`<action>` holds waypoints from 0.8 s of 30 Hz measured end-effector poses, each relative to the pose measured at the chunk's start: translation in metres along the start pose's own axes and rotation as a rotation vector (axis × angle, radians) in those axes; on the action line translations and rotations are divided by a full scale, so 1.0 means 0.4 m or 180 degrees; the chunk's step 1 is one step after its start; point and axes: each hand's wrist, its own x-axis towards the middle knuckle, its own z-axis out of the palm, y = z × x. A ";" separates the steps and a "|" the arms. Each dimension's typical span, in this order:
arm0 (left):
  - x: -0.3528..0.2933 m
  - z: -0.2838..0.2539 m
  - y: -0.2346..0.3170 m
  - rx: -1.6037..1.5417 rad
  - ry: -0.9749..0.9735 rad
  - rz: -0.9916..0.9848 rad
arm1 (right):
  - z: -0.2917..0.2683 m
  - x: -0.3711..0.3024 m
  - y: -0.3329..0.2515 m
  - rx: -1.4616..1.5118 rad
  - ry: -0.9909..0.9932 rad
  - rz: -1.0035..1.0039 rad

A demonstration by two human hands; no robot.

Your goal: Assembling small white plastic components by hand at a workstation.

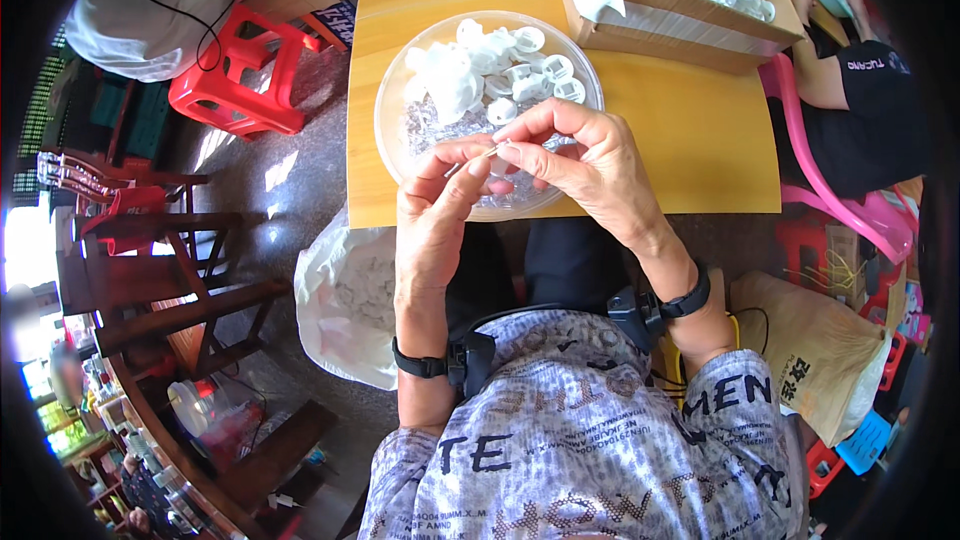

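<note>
Over the near part of a round clear plastic tub (388, 130), my two hands meet fingertip to fingertip. My left hand (437, 205) is closed in a pinch on something thin and small, too fine to make out. My right hand (590, 165) pinches at the same spot, thumb against forefinger, and what it grips is mostly hidden by the fingers. White round plastic parts (470, 75) are heaped in the tub's far half. Small shiny, clear-looking pieces (425, 130) lie in its nearer half, partly covered by my hands.
The tub stands on a yellow wooden table (680, 140). A cardboard box (680, 35) of white parts is at the far right. A white sack (345, 305) stands left of my legs, a brown sack (800, 340) to the right. People sit nearby; a red stool (245, 70) is far left.
</note>
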 end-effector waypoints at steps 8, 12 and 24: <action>0.008 -0.014 0.003 -0.0294 0.0060 0.0182 | 0.007 0.022 -0.026 0.0286 0.0439 -0.0323; 0.014 -0.093 0.038 -0.0678 0.0148 0.0881 | 0.069 0.062 -0.096 0.0623 0.0153 -0.0943; -0.002 -0.010 -0.003 -0.0448 -0.0030 0.0493 | 0.073 0.011 0.009 -0.0475 0.0420 -0.0921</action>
